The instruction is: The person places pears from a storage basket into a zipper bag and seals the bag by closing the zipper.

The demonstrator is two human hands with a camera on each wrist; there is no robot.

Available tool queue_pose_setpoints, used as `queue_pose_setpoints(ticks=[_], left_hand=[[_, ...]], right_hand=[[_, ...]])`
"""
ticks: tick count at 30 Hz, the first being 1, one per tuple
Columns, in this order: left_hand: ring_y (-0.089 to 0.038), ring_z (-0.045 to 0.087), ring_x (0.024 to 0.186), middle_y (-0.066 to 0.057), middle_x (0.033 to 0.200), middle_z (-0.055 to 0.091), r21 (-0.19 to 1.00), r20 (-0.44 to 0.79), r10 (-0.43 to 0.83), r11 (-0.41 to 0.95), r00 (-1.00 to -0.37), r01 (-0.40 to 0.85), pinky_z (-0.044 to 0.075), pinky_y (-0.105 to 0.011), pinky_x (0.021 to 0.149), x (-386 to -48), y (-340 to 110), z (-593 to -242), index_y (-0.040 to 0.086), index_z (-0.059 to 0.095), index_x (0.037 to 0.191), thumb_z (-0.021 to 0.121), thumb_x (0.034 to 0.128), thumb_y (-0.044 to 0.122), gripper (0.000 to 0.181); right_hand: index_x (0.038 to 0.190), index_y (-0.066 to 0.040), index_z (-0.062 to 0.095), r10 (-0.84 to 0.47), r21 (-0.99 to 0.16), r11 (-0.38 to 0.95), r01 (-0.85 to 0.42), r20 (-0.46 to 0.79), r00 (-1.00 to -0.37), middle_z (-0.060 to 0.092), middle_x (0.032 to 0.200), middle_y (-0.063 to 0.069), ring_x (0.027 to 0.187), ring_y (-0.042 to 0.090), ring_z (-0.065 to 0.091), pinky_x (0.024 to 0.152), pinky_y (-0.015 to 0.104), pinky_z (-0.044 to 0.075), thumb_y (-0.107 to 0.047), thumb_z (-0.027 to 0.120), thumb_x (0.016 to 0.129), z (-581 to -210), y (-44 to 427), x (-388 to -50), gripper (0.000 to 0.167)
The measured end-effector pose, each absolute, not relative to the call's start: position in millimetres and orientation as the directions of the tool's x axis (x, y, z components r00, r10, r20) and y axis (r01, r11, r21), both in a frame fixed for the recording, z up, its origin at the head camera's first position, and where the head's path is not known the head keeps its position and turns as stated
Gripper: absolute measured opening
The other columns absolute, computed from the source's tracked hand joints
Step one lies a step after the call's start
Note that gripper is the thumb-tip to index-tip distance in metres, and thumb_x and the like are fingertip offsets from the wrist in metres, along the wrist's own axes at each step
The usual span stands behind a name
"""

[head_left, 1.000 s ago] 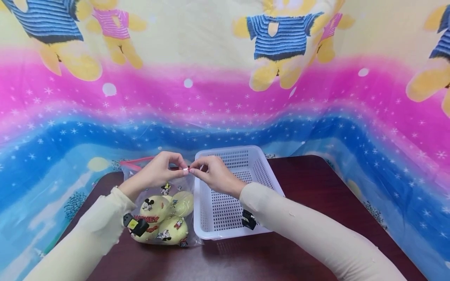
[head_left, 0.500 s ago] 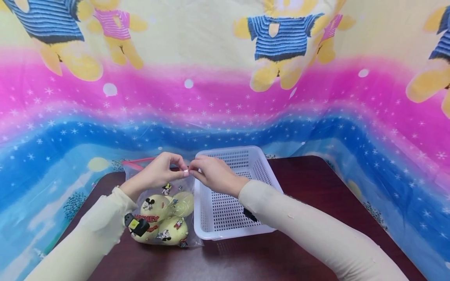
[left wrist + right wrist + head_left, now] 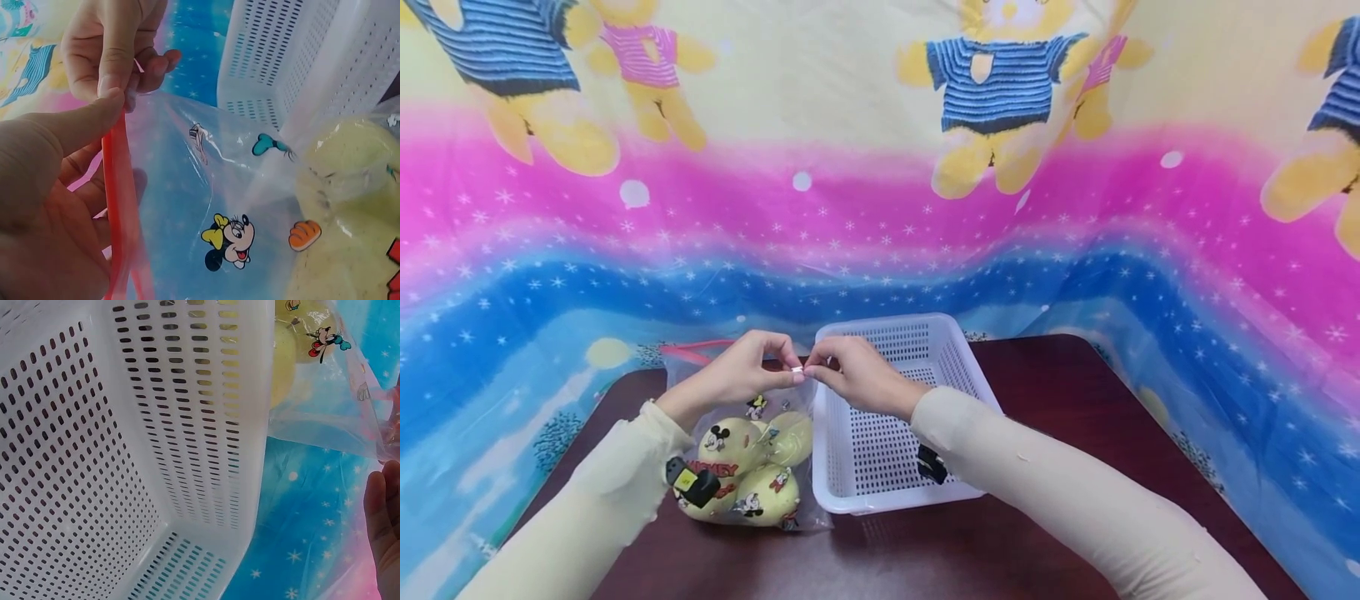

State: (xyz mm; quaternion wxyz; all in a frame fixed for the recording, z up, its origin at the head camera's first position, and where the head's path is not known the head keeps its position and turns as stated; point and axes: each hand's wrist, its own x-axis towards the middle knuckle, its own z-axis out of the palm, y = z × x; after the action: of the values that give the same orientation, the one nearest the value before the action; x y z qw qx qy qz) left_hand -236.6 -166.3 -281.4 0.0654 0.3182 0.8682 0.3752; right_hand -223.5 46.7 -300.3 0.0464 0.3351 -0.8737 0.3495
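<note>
A clear plastic bag (image 3: 178, 194) with cartoon mouse prints and a red zip strip (image 3: 117, 200) lies at the left of the table. Several pale yellow round fruits (image 3: 767, 493) show through it. Between thumb and forefinger, my left hand (image 3: 741, 367) pinches the bag's top edge beside a small white piece (image 3: 797, 369), possibly the zip slider. My right hand (image 3: 865, 375) pinches the end of that edge, its fingertips almost meeting the left ones. In the left wrist view, the red strip runs down from the left thumb.
A white perforated plastic basket (image 3: 850, 503) stands right of the bag, below my right forearm. The dark wooden table (image 3: 1052, 433) extends to the right and front. A patterned curtain (image 3: 865, 208) surrounds the table's back and sides.
Both hands stay at the bag's edge. The right hand's fingers and wrist turn slightly, then return close to their earlier pose. The bag and basket stay put.
</note>
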Motion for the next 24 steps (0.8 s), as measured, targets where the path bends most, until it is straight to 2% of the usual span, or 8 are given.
queue_pose_setpoints(ticks=[9,16,24], left_hand=[[-0.015,0.063,0.089,-0.012,0.097,0.07,0.732,0.115,0.601,0.487,-0.791,0.477,0.053,-0.029,0.077,-239.0,-167.6,-284.3,0.002,0.065,0.087,0.074,0.0903,0.009,0.011],[-0.018,0.062,0.088,-0.01,0.096,0.07,0.728,0.085,0.579,0.52,-0.811,0.447,0.053,-0.03,0.077,-237.1,-169.7,-282.2,0.003,0.066,0.088,0.074,0.0902,0.01,0.011],[-0.018,0.063,0.092,-0.01,0.097,0.07,0.711,0.084,0.578,0.535,-0.811,0.455,0.051,-0.034,0.083,-235.9,-172.4,-283.2,0.003,0.066,0.087,0.074,0.0901,0.01,0.011]], right_hand=[[0.1,-0.011,0.074,-0.555,-0.574,0.528,-0.626,0.325,-0.766,0.07,0.092,0.0,0.081,0.009,0.061,0.074,0.02,0.051,-0.017,0.066,0.098,-301.7,47.7,-223.4,0.011],[0.1,-0.011,0.075,-0.562,-0.554,0.538,-0.635,0.326,-0.76,0.068,0.09,0.0,0.083,0.014,0.063,0.073,0.02,0.05,-0.019,0.066,0.098,-300.9,46.8,-222.7,0.012],[0.102,-0.013,0.075,-0.569,-0.503,0.577,-0.643,0.317,-0.758,0.069,0.091,-0.003,0.081,0.007,0.059,0.074,0.021,0.05,-0.023,0.065,0.099,-299.3,46.1,-221.1,0.014]])
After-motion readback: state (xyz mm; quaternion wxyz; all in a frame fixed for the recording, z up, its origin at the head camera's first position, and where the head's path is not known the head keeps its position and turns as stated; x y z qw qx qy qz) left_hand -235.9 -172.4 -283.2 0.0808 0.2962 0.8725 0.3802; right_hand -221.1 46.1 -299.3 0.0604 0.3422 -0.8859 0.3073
